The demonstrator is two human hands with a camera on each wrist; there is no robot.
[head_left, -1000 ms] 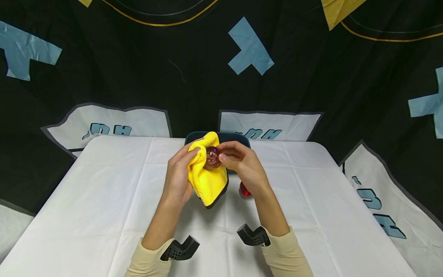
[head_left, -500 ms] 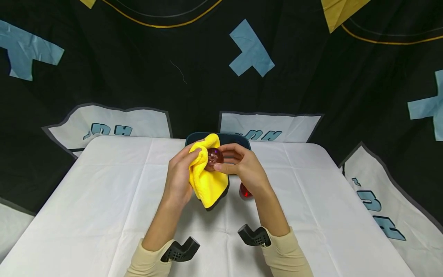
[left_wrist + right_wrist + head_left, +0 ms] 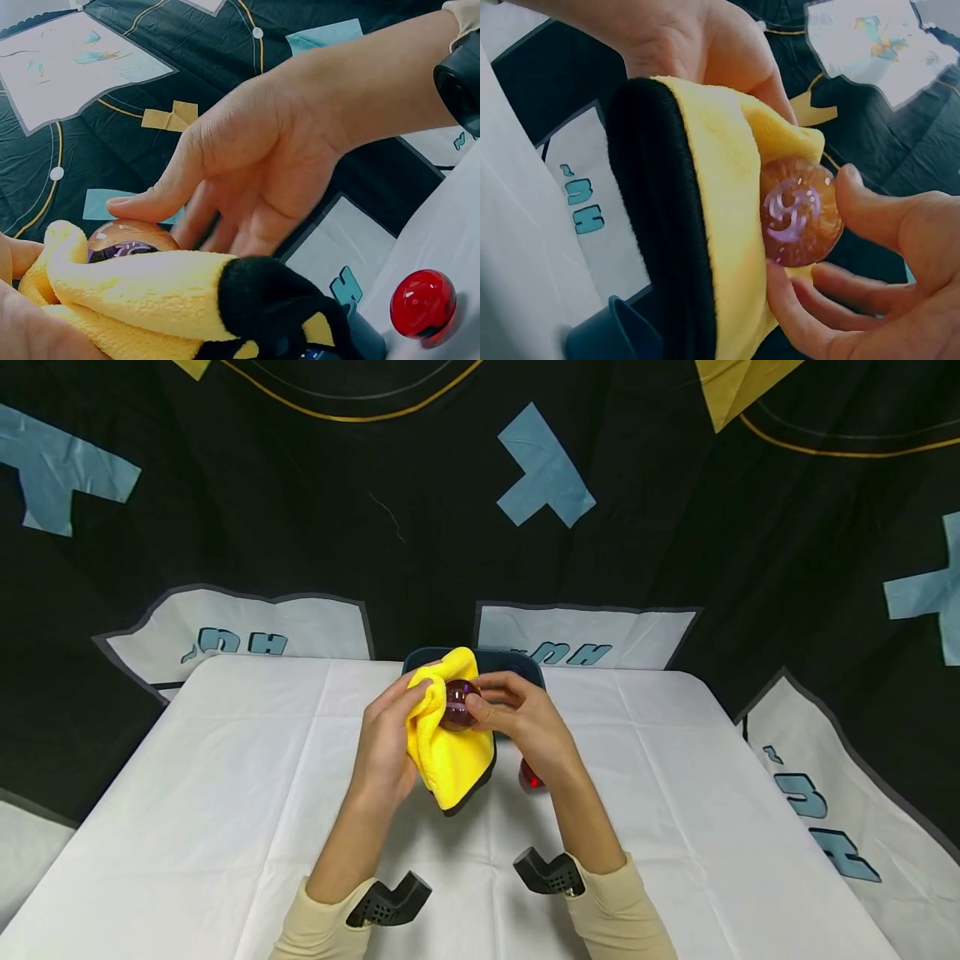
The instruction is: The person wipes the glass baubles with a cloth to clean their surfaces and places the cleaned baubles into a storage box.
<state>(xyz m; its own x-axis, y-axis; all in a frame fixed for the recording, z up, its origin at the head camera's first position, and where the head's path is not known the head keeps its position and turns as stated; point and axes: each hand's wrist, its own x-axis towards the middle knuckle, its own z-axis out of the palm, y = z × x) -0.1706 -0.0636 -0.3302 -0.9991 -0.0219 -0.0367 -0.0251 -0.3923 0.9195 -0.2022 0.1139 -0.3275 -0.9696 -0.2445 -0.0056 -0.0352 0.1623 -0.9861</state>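
We've got a black backdrop point(image 3: 420, 552) filling the room behind the table, with blue shapes point(image 3: 546, 464) and yellow-orange curved lines on it. White panels point(image 3: 585, 631) with blue lettering run along its lower part, just past the table's far edge, and another sits off to the right. The table point(image 3: 225, 827) has a white cover with visible fold creases.

Two forearms come in from the near side: beige sleeves point(image 3: 618, 910), a black wrist camera point(image 3: 390, 900) at each cuff. Dark blue container point(image 3: 517, 658) sits near the table's far edge, partly hidden behind hands and cloth; we can't read what's in it.

Left hand point(image 3: 386, 739) grips the yellow cloth point(image 3: 457, 768), thumb over a fold. Cloth hangs down between the hands, with a black side showing along its lower edge.

Right hand point(image 3: 536, 718) has a narrow grip: thumb and fingers pinch the clear ball point(image 3: 457, 708). We see the ball between the two hands, up off the table, at the right hand's fingertips and touching the cloth on the left hand's side. Reads dark purplish-red from the head view, amber with purple glints from the right wrist.

Red ball point(image 3: 531, 775) rests on the white cover, below the right hand in the head view, partly covered by it.
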